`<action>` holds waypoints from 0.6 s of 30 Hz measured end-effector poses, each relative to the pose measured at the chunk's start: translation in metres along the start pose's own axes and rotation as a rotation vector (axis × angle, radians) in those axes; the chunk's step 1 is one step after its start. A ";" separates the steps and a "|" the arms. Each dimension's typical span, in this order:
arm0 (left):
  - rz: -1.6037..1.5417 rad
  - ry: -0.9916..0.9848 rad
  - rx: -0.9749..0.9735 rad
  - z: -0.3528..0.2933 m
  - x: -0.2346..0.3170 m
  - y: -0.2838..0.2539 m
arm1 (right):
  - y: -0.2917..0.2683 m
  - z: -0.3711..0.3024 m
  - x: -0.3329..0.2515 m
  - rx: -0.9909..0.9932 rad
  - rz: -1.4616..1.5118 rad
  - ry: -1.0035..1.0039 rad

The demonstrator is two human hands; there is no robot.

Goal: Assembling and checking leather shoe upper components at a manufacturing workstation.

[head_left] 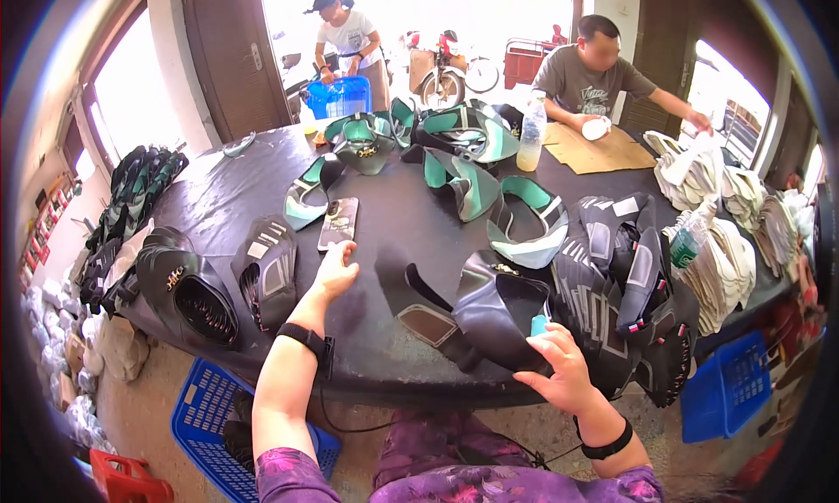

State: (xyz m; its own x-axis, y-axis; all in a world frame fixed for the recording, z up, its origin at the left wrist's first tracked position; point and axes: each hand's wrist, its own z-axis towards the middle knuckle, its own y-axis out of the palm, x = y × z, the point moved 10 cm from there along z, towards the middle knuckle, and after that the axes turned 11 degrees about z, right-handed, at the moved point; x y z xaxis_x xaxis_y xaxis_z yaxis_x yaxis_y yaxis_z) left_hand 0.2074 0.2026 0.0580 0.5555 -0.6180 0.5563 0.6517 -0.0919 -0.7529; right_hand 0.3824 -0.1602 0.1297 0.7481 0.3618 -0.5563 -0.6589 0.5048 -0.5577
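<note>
My left hand [335,274] reaches across the black round table [218,197], its fingertips touching the lower end of a smartphone [339,222] that lies flat. My right hand [562,366] rests near the table's front edge on a dark shoe upper [494,315] and pinches a small light-blue object [538,325]. A flat black and brown upper piece [419,315] lies between my hands. Both wrists carry black bands.
Several black and teal shoe uppers [463,184] lie across the table, with a plastic bottle [530,136], cardboard [599,149] and stacks of cream pieces [721,267] at the right. Two people work at the far side. Blue baskets [205,416] stand on the floor.
</note>
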 end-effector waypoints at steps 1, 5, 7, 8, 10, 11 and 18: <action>-0.006 -0.003 -0.009 -0.002 0.012 0.003 | -0.003 0.001 0.006 0.025 0.011 0.016; -0.020 0.157 0.257 -0.036 0.091 -0.020 | -0.018 0.006 0.020 0.122 0.133 0.136; 0.012 0.392 0.050 -0.064 0.151 0.005 | -0.026 0.012 0.019 0.166 0.174 0.154; 0.002 0.443 -0.144 -0.079 0.180 0.027 | -0.030 0.011 0.024 0.179 0.213 0.187; 0.092 0.621 -0.295 -0.113 0.225 0.063 | -0.035 0.011 0.027 0.189 0.252 0.217; 0.103 0.690 -0.338 -0.126 0.239 0.079 | -0.038 0.011 0.028 0.227 0.353 0.240; 0.302 0.680 -0.515 -0.131 0.248 0.112 | -0.044 0.027 0.025 0.285 0.588 0.255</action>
State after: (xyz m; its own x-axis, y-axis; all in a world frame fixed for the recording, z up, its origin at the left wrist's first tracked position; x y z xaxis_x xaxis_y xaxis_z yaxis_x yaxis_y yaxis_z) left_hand 0.3504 -0.0630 0.0652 0.1344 -0.9854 0.1046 0.1251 -0.0878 -0.9883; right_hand 0.4323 -0.1522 0.1568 0.2087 0.4609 -0.8625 -0.8761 0.4801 0.0445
